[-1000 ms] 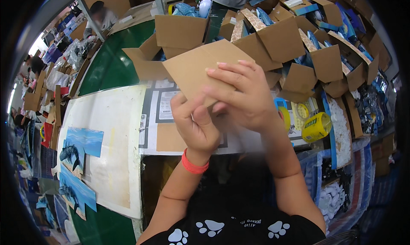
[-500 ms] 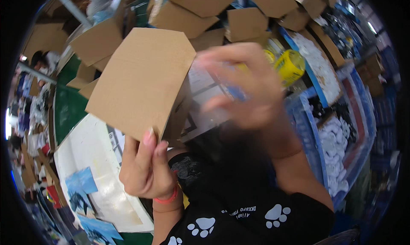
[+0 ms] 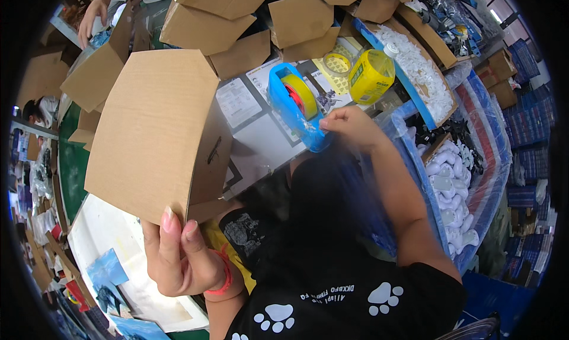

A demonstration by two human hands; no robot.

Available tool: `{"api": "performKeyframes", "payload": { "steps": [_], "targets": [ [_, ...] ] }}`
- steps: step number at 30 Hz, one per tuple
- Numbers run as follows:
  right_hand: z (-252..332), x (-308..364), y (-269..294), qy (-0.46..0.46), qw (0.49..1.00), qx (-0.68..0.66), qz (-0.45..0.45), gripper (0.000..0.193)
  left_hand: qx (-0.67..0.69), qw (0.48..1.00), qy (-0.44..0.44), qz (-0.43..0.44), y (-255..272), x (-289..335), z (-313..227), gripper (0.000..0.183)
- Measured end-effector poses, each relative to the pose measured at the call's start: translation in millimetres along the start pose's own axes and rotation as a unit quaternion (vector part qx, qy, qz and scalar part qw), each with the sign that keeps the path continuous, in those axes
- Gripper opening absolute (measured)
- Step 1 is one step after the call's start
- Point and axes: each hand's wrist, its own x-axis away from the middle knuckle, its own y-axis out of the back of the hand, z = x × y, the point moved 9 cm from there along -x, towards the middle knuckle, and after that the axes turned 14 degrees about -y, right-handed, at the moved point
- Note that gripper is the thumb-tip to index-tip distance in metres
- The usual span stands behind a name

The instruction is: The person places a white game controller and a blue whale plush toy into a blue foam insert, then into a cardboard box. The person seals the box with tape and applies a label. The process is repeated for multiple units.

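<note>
My left hand (image 3: 184,257) is closed on the lower edge of a brown cardboard box (image 3: 151,126), held up and tilted at the left of centre, with thumb and fingers pinching its near corner. My right hand (image 3: 351,126) is at the near end of a blue tape dispenser (image 3: 277,79), thumb and forefinger pressed together. What the pinch holds, if anything, is too small to make out. A yellow tape roll (image 3: 303,94) with a red core sits in the dispenser, which lies on a printed sheet (image 3: 240,103).
A yellow bottle (image 3: 372,76) and a loose tape roll (image 3: 336,64) stand beyond my right hand. Open cardboard boxes (image 3: 299,20) crowd the far side. At the right, a blue crate (image 3: 424,180) holds white controller-shaped parts (image 3: 447,189). Another person's hand (image 3: 93,20) shows at the far left.
My right hand has moved down from beside the box to the dispenser's end, now in plain sight. The box has shifted left and slightly nearer in my left hand. The view has turned somewhat.
</note>
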Motion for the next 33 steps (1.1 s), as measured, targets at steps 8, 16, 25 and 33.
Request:
{"api": "performKeyframes", "payload": {
  "steps": [8, 16, 25, 33],
  "targets": [
    [16.0, 44.5, -9.8, -0.026, 0.990, -0.130, -0.038, 0.023, -0.018, 0.999, 0.016, -0.031, -2.3, 7.5, 0.4, 0.025],
    [-12.9, 55.6, -13.0, 0.141, 0.973, 0.027, -0.180, 0.025, -0.008, 0.997, 0.012, -0.079, 1.9, 7.2, 0.0, 0.026],
    [69.0, 119.9, -9.9, 0.118, 0.991, -0.059, -0.025, 0.017, -0.002, 0.999, -0.027, 0.042, -29.5, -7.6, -28.0, 0.032],
    [199.7, 173.3, -118.4, 0.245, 0.927, -0.109, 0.262, 0.024, 0.007, 0.998, -0.046, 0.031, -36.6, -5.3, -34.4, 0.033]
  ]
}}
